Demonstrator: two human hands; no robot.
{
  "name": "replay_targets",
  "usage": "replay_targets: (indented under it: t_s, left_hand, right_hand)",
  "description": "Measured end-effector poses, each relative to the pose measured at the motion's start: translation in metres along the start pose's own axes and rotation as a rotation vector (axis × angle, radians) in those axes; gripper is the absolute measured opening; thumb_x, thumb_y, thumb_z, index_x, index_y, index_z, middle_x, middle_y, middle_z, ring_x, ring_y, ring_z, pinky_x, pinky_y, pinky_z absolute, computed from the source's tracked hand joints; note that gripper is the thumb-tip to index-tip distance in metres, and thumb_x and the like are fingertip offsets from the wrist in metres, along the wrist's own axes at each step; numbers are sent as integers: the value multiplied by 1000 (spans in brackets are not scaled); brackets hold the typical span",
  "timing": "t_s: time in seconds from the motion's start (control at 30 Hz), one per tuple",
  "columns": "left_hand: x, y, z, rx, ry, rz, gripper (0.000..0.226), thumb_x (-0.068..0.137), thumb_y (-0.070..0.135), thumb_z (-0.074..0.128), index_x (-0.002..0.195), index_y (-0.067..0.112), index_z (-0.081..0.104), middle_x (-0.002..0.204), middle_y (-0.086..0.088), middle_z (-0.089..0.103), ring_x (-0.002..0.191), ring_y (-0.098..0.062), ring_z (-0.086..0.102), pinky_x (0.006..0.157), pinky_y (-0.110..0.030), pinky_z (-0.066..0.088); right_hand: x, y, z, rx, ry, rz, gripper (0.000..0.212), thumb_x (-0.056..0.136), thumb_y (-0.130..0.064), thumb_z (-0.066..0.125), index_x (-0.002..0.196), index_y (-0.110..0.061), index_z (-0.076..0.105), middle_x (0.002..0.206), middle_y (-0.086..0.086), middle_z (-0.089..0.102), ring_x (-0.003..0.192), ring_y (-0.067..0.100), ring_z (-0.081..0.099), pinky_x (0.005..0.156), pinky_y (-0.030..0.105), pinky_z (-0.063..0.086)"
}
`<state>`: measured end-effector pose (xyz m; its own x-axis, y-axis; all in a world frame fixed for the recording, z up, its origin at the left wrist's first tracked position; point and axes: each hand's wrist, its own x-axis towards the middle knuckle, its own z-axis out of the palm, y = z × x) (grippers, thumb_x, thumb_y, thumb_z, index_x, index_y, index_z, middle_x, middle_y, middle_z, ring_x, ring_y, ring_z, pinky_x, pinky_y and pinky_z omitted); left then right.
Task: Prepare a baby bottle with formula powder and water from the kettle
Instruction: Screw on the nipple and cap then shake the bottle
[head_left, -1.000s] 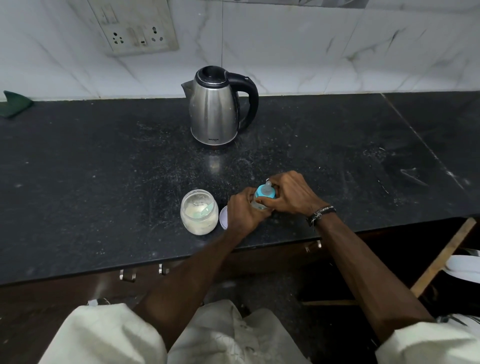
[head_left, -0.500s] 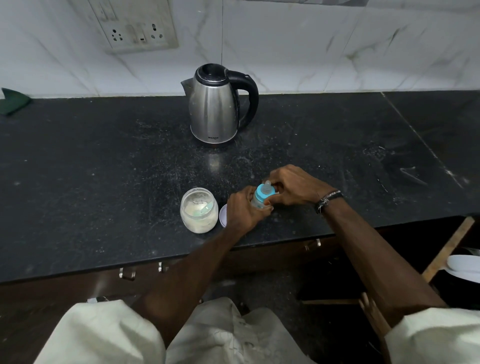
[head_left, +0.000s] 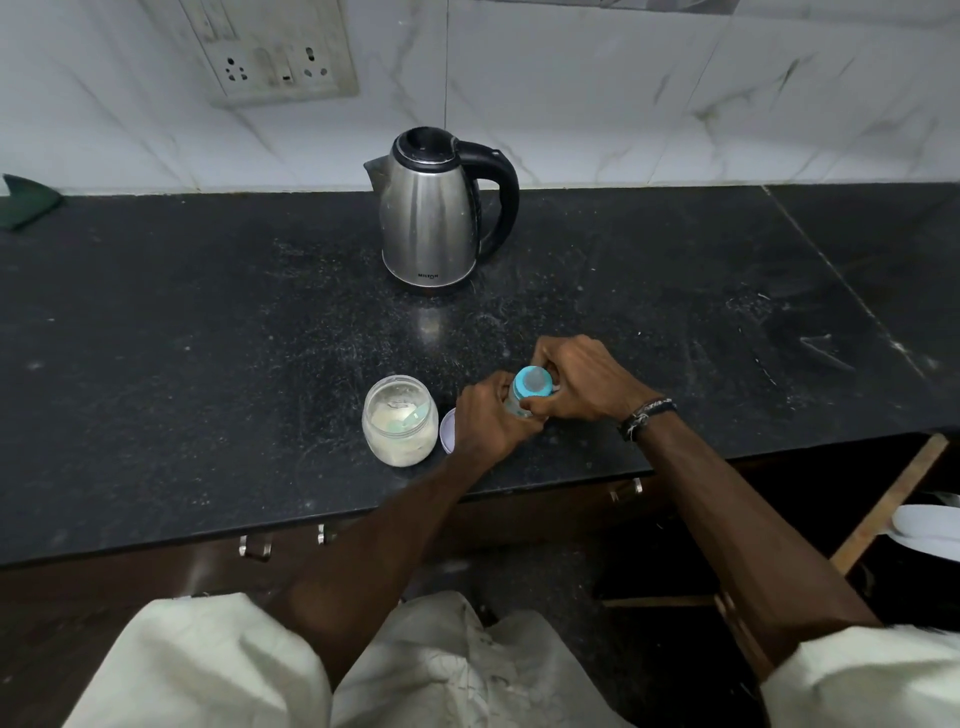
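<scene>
A small baby bottle (head_left: 529, 387) with a blue collar and a clear teat stands near the counter's front edge. My left hand (head_left: 488, 420) is wrapped around its body. My right hand (head_left: 582, 379) grips the blue collar from the right. Just left of my hands sits an open clear jar (head_left: 399, 420) of pale formula powder with a light green scoop inside. The jar's pale lid (head_left: 447, 429) lies between jar and left hand, partly hidden. A steel kettle (head_left: 434, 213) with a black handle stands at the back, lid closed.
The black stone counter (head_left: 156, 338) runs wall to wall, dusted with powder specks. A wall socket plate (head_left: 275, 49) sits above left of the kettle. A green object (head_left: 26, 200) lies at the far left edge. Below the counter are drawer handles (head_left: 254, 545).
My right hand has shifted slightly on the bottle's top, and the bottle now tilts so the teat faces up toward me. The left hand keeps its hold. Jar and kettle have not moved.
</scene>
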<state>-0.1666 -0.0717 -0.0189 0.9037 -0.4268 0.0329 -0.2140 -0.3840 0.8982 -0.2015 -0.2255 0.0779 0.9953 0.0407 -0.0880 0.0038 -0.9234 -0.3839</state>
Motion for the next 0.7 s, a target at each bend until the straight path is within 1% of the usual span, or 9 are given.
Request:
replay_targets:
  t_s: [0.07, 0.17, 0.23, 0.37, 0.5, 0.53, 0.6, 0.63, 0.7]
  left_hand:
    - [1, -1, -1, 12, -12, 10, 70, 54, 60, 74, 107, 14, 70, 99, 0, 76, 90, -17, 71, 80, -43, 58]
    - [0, -2, 0, 23, -6, 18, 65, 56, 56, 78, 107, 17, 70, 100, 1, 76, 90, -15, 71, 81, -42, 58]
    - [-1, -1, 0, 16, -5, 15, 64, 56, 54, 80, 108, 17, 70, 100, 1, 76, 90, -15, 72, 82, -43, 59]
    - [1, -4, 0, 21, -4, 18, 67, 56, 56, 79, 109, 17, 69, 101, 1, 76, 92, -16, 72, 82, -43, 58]
    - [0, -2, 0, 26, -20, 10, 70, 55, 57, 77, 112, 17, 69, 104, 0, 76, 95, -15, 71, 85, -43, 58]
    - [0, -2, 0, 23, -21, 8, 71, 54, 58, 76, 112, 17, 69, 104, 1, 76, 95, -15, 71, 86, -42, 58]
    - [1, -1, -1, 20, -18, 3, 74, 53, 59, 75, 113, 16, 69, 103, 1, 76, 94, -14, 71, 85, -42, 58]
    - [0, -1, -1, 16, -17, -1, 74, 52, 59, 75, 113, 16, 69, 103, 1, 76, 93, -14, 71, 84, -41, 58]
    - [0, -1, 0, 9, -19, -13, 73, 52, 57, 75, 112, 15, 69, 101, 1, 76, 91, -14, 71, 83, -41, 58]
  right_hand:
    - [2, 1, -10, 20, -78, -64, 39, 66, -35, 82, 94, -19, 60, 94, -5, 68, 82, 13, 64, 73, 35, 54]
    - [6, 6, -23, -28, -162, -52, 41, 68, -33, 83, 104, -23, 65, 102, -9, 68, 90, 9, 64, 77, 29, 53]
    - [6, 8, -24, -55, -152, -57, 42, 68, -35, 82, 106, -24, 68, 103, -9, 69, 90, 8, 64, 78, 31, 54]
    - [6, 1, -20, -89, -130, -52, 40, 65, -36, 79, 102, -23, 71, 98, -8, 70, 85, 9, 64, 75, 34, 55]
    - [7, -6, -17, -142, -133, -23, 45, 65, -34, 84, 106, -20, 70, 103, -5, 68, 90, 12, 63, 72, 28, 52]
    - [7, -8, -16, -148, -130, -9, 46, 65, -35, 84, 106, -19, 70, 104, -4, 68, 91, 13, 63, 73, 28, 52]
    - [9, -8, -12, -156, -111, 24, 46, 63, -39, 82, 103, -19, 71, 101, -1, 70, 89, 15, 64, 72, 32, 54]
    - [9, -7, -10, -160, -101, 53, 48, 62, -44, 81, 101, -19, 71, 100, 1, 70, 88, 17, 64, 71, 34, 54]
    - [7, -7, -6, -202, -63, 113, 54, 62, -56, 78, 98, -17, 67, 97, 4, 67, 85, 20, 62, 67, 32, 50]
